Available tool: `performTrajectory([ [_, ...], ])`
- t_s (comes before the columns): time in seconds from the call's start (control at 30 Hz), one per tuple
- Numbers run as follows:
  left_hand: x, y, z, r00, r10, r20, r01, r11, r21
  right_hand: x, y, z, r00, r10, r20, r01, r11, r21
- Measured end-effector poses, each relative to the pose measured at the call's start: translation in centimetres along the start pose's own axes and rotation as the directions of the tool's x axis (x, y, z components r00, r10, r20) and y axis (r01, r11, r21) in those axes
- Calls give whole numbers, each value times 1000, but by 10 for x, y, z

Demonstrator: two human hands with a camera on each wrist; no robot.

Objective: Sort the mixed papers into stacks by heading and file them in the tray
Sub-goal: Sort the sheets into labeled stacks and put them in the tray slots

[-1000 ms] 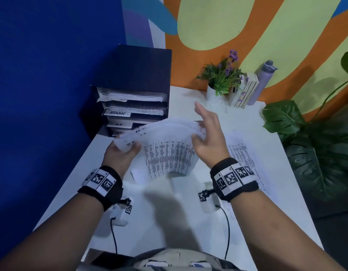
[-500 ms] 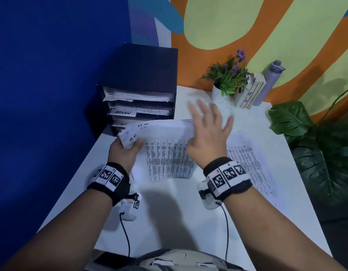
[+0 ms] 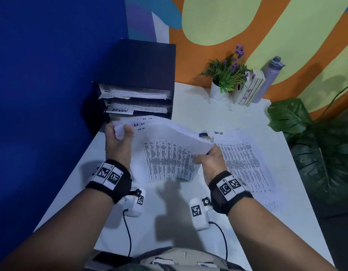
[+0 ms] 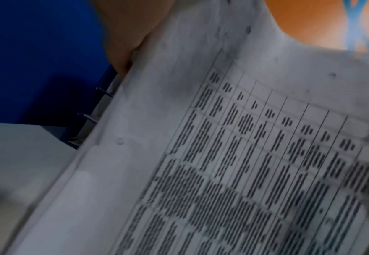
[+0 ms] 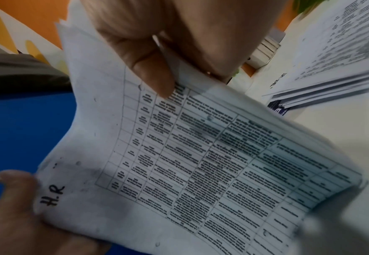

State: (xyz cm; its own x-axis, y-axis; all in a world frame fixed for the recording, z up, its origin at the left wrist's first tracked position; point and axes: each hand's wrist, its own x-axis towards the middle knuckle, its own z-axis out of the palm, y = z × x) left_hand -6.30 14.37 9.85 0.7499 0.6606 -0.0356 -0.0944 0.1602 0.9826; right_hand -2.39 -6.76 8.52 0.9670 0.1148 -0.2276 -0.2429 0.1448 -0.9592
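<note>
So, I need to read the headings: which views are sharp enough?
Head view: dim, the ADMIN label legible. Right wrist view: "H.R" on the held papers readable, table text soft. Left wrist view: motion-blurred, rows smeared into dashes.

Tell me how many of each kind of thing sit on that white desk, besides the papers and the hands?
Filing tray: 1
Potted plant with purple flowers: 1
Book stack: 1
Purple bottle: 1
Total: 4
</note>
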Motion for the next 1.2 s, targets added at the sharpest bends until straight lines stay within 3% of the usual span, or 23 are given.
performTrajectory([
  [0.13, 6, 11, 9, 990, 102, -95, -105, 994, -29, -5, -6, -5, 996, -29, 86, 27, 999, 18],
  [0.3, 17, 11, 8, 992, 95, -86, -101, 993, -61, -3, -3, -11, 994, -49, 100, 43, 997, 62],
  [0.37, 16, 6, 2, 993, 117, -14, -118, 983, -141, 1, -1, -11, 996, -53, 77, 48, 997, 58],
  [0.43, 16, -4, -9, 976, 155, 153, -128, 977, -171, 6, 3, -10, 999, -42, 33, 41, 998, 51],
  [0.5, 14, -16, -21, 951, 55, 303, -42, 998, -48, 11, 8, -10, 1000, -19, 25, 18, 998, 56],
  [0.6, 7, -31, -38, 938, -74, 337, 12, 983, 184, 15, 10, -15, 999, -28, 45, 26, 999, 34],
  [0.67, 11, -32, -32, 910, -105, 400, 12, 974, 228, 16, 8, -17, 998, -55, 34, 54, 997, 47],
  [0.73, 22, -44, -19, 914, -184, 361, 87, 959, 270, 17, 6, -14, 998, -57, 12, 56, 997, 60],
  [0.77, 26, -55, -21, 949, -173, 263, 83, 944, 320, 18, 4, -11, 999, -51, 0, 50, 997, 57],
  [0.8, 22, -51, -16, 958, -263, 116, 201, 902, 383, 20, 3, -7, 999, -47, -13, 48, 998, 49],
  [0.83, 18, -51, -16, 964, -256, 73, 209, 897, 390, 21, 1, -3, 998, -52, -28, 53, 997, 52],
  [0.9, 14, -51, -5, 981, -152, 116, 108, 942, 318, 23, -3, 3, 995, -87, -50, 91, 991, 97],
  [1.03, 6, -37, -8, 978, -35, 203, 18, 996, 83, 18, -1, 7, 993, -108, -47, 113, 987, 118],
  [1.2, 3, -43, -14, 975, -37, 219, 20, 996, 82, 7, 5, 5, 991, -129, -21, 130, 990, 52],
])
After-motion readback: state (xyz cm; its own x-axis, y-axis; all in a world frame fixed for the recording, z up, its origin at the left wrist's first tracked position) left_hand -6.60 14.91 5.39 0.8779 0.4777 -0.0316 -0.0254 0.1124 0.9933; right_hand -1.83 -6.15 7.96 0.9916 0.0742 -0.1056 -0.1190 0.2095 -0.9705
